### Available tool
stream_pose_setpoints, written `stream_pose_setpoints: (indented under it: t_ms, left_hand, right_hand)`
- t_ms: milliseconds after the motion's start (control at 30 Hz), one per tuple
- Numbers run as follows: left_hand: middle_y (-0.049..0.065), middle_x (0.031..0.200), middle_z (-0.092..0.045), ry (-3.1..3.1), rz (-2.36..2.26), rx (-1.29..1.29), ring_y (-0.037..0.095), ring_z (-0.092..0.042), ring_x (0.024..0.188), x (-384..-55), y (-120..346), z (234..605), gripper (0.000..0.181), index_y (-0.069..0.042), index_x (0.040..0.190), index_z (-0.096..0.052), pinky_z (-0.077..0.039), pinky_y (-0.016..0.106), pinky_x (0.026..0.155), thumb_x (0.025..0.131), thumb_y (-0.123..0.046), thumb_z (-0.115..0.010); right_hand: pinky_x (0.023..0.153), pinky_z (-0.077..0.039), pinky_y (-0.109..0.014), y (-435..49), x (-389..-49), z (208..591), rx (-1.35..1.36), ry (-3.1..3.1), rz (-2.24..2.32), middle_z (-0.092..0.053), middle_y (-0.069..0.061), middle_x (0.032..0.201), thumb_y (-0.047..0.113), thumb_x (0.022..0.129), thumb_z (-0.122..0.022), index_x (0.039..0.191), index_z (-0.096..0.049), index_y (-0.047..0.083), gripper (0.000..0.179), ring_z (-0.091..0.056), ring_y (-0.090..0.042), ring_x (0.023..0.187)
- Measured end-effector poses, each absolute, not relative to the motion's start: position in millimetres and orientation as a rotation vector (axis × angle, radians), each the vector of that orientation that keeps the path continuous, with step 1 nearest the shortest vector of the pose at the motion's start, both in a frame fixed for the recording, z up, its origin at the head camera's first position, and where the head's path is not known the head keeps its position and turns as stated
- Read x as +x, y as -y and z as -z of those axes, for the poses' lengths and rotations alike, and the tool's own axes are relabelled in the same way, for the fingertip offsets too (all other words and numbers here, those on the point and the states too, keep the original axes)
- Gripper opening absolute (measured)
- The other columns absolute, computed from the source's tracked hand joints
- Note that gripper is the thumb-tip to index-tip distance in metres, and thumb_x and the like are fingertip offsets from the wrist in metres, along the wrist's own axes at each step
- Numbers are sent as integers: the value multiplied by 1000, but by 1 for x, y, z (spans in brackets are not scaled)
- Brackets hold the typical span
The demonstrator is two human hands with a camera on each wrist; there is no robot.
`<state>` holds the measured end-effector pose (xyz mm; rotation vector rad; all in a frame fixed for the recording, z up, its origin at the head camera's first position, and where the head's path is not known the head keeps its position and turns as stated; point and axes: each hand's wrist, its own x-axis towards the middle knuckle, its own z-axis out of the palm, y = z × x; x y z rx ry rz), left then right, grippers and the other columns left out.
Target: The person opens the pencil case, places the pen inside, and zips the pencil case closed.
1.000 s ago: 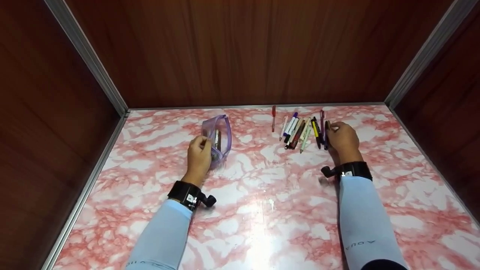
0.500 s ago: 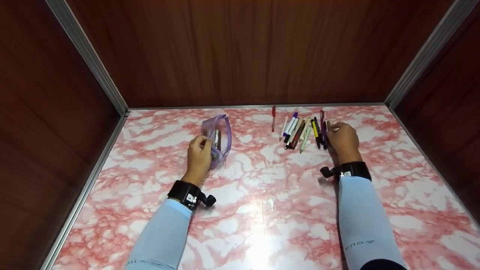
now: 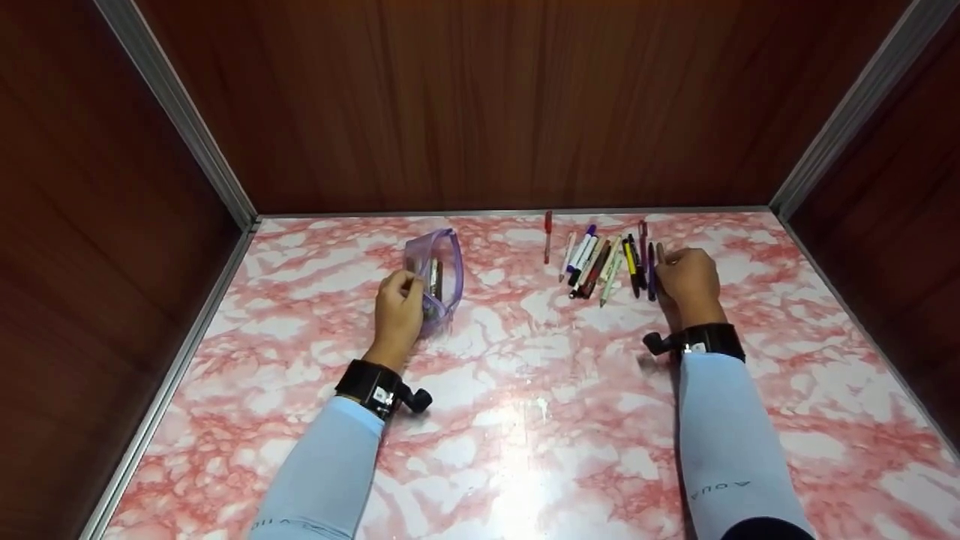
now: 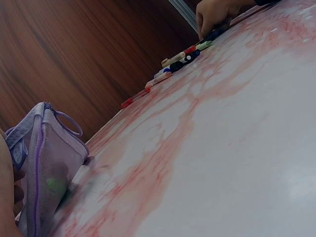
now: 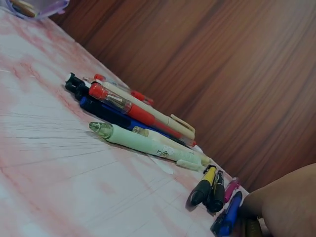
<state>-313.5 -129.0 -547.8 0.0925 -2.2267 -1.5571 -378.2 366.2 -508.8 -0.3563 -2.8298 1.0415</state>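
Observation:
My left hand [image 3: 397,306] grips the near-left edge of a purple mesh pencil case [image 3: 457,274], which gapes toward the right. Inside it, a few pens [image 3: 436,277] show. Over on the right, my right hand [image 3: 688,281] pinches a slim brownish pen [image 3: 660,252] at the end of a row of pens. Most of that pen is hidden by the fingers. Just left of it lie a dark purple-blue pen [image 3: 652,274], a magenta pen [image 3: 643,234] and a yellow-and-black pen [image 3: 630,262]. In the right wrist view, the blue pen [image 5: 231,216] lies close beside the fingers.
A pale green pen [image 5: 143,144], a red pen [image 5: 131,109] and several others lie bunched left of my right hand. A separate red pen [image 3: 548,232] lies near the back wall [image 3: 480,112]. The marbled tabletop [image 3: 525,360] is walled on three sides.
My right hand has shifted very slightly, and a small gap shows between its brownish pen and the dark pen beside it. My left hand and the pencil case stay put.

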Motion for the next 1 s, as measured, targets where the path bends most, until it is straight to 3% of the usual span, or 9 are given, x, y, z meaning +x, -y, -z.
stream_pose_setpoints:
  t_ms: [133, 233, 333, 400, 600, 767, 1000]
  left_hand:
    - [16, 112, -68, 2217, 1567, 84, 26, -64, 98, -313, 129, 547, 17, -2, 106, -75, -55, 34, 89, 106, -16, -66]
    - [17, 113, -68, 2212, 1573, 78, 26, -64, 99, -313, 129, 545, 16, -1, 106, -75, -55, 35, 89, 105, -15, -66]
    - [17, 114, -68, 2219, 1584, 85, 26, -64, 99, -313, 129, 544, 17, -2, 107, -75, -55, 36, 89, 106, -16, -66]
    - [17, 115, -68, 2221, 1590, 90, 26, -64, 99, -313, 129, 544, 16, -2, 107, -75, -55, 36, 90, 107, -16, -66]
    - [18, 113, -69, 2207, 1583, 85, 27, -65, 98, -314, 129, 544, 16, -1, 108, -76, -56, 36, 89, 106, -14, -66]
    - [17, 113, -69, 2215, 1581, 102, 26, -65, 98, -314, 130, 545, 18, -2, 108, -76, -56, 36, 89, 107, -17, -67]
    - [15, 109, -66, 2223, 1579, 100, 25, -63, 97, -313, 130, 547, 19, -2, 107, -75, -55, 35, 87, 109, -19, -66]
  right_hand:
    - [111, -58, -60, -368, -378, 507, -370, 2807, -1068, -75, -31, 140, 28, 110, -64, 141, -75, -5, 46, -73, -47, 125]
    - [91, -63, -48, -369, -379, 505, -388, 2749, -1207, -81, -28, 119, 27, 111, -62, 152, -66, -6, 53, -76, -36, 102]
    - [71, -58, -33, -369, -379, 501, -418, 2671, -1415, -79, -12, 95, 28, 112, -62, 164, -55, -2, 60, -70, -18, 79]
    - [67, -56, -28, -367, -380, 497, -434, 2629, -1528, -73, -2, 93, 31, 113, -61, 169, -50, 2, 64, -66, -11, 74]
    - [83, -58, -24, -355, -384, 482, -426, 2540, -1652, -69, 3, 110, 40, 110, -67, 175, -44, 13, 74, -66, -5, 89]
    - [80, -65, -24, -333, -386, 466, -338, 2450, -1794, -73, 8, 100, 22, 108, -67, 179, -35, 15, 78, -72, -4, 84]
    - [81, -69, -29, -289, -378, 455, -215, 2386, -1906, -63, 3, 98, 4, 103, -64, 181, -30, 24, 87, -68, -9, 84]
